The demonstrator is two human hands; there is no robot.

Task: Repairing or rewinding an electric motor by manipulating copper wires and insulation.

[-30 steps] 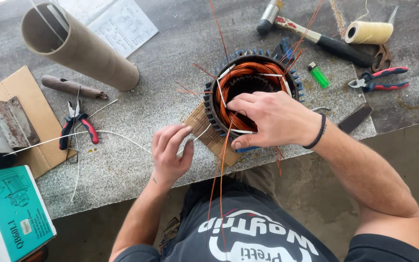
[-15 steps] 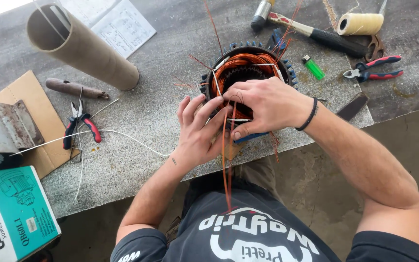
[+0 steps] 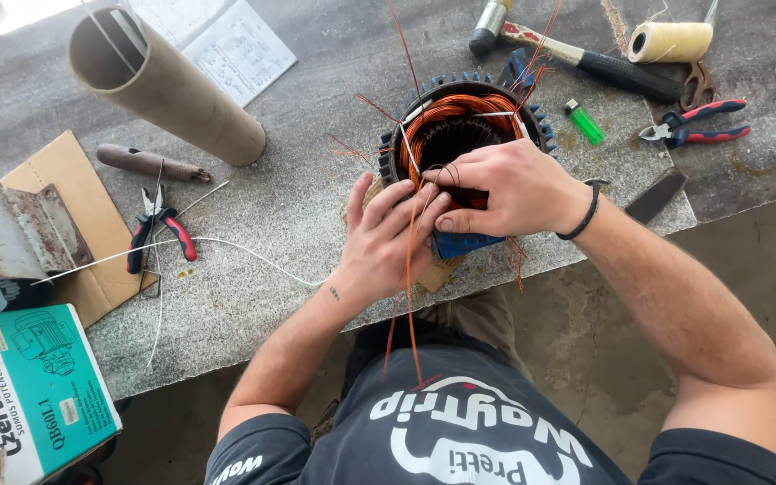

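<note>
— Fingers first: how do they sit on the stator (image 3: 460, 135)?

— Both sets curled narrow over its near rim. Right hand (image 3: 507, 187) lies across the front of the copper winding (image 3: 446, 112), fingertips pinched on thin wire strands. Left hand (image 3: 386, 241) comes up from below, fingers (image 3: 406, 208) bent against the same strands, touching the right hand's fingertips. Long copper leads (image 3: 409, 305) run down from the pinch toward the person's chest.

— Where is the stator?

— On the grey stone bench (image 3: 289, 207), at its near edge, resting on a blue block (image 3: 464, 243).

— Around it?

— Left of the stator: cardboard tube (image 3: 168, 85), a brown handle (image 3: 150, 163), red-handled pliers (image 3: 162, 229), white cord (image 3: 244, 251). Behind the tube, a paper sheet (image 3: 235, 49). Right of the stator: green lighter (image 3: 583, 121), hammer (image 3: 577, 56), spool of pale twine (image 3: 671, 41), red-and-blue cutters (image 3: 695, 124). Far left, a rusty metal piece (image 3: 6, 229) and a teal box (image 3: 33, 386).

— Anything blocking the view?

— Right hand hides the stator's front rim; exact wire held cannot be told.
</note>
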